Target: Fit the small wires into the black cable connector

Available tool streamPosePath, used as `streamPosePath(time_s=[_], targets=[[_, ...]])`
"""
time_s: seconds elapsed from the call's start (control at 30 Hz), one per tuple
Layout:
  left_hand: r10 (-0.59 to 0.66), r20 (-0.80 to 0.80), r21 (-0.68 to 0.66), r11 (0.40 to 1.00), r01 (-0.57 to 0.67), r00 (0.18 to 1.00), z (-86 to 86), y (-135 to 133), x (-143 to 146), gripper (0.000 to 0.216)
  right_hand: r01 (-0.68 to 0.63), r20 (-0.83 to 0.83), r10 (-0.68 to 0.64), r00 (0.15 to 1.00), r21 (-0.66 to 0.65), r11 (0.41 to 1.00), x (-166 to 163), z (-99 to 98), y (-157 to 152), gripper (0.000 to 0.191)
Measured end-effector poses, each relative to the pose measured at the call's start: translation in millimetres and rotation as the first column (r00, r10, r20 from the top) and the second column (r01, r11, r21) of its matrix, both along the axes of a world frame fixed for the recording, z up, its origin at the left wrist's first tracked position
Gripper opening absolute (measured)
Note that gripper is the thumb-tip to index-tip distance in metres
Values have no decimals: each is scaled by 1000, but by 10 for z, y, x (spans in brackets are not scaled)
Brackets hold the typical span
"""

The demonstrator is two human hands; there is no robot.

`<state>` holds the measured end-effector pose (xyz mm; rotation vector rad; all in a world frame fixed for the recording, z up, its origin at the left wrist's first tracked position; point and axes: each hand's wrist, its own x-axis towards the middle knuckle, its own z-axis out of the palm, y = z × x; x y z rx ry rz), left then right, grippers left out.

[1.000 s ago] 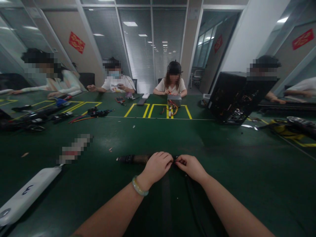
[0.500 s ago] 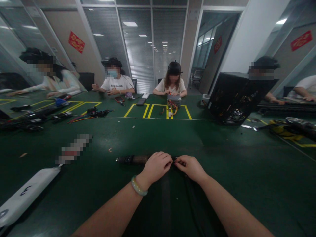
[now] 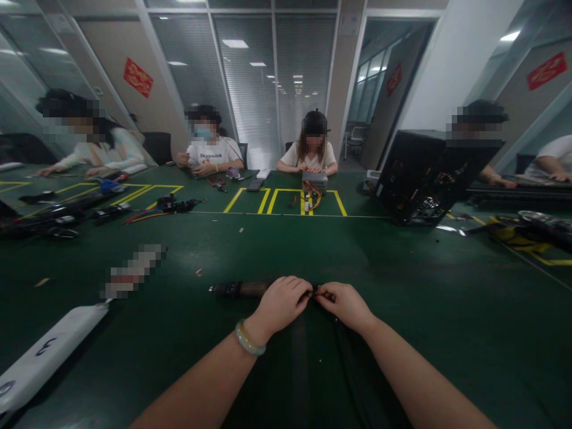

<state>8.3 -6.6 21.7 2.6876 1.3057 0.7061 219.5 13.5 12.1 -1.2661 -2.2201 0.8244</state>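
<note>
A dark cylindrical tool with a brownish barrel (image 3: 252,289) and a metal tip on its left lies flat on the green table. My left hand (image 3: 286,301), wearing a bangle at the wrist, is closed over its right part. The fingertips pinch near the tool's right end, where a small brass-coloured bit shows. Right beside them, my right hand (image 3: 344,302) is closed in a pinch on something tiny, too dark to name. A black cable (image 3: 346,357) runs from under the right hand toward me. The palms hide the rest of the tool.
To the left lies a white power strip (image 3: 49,357). A black computer case (image 3: 429,179) stands tilted at the back right. Bundles of wires (image 3: 172,204) lie on the far left, and a grey power supply (image 3: 315,179) sits before a co-worker opposite. Other people sit around the table.
Both hands stay nearly in place, with only slight finger movement at the tool's right end. A little more of the brass-coloured bit shows between the fingertips.
</note>
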Motion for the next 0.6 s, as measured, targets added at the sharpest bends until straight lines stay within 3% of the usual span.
streamPosePath(time_s=[0.6], targets=[[10, -2, -5, 1000, -10, 1000, 34, -20, 16, 13, 2, -15, -2, 1000, 1, 1000, 2, -16, -3, 12]])
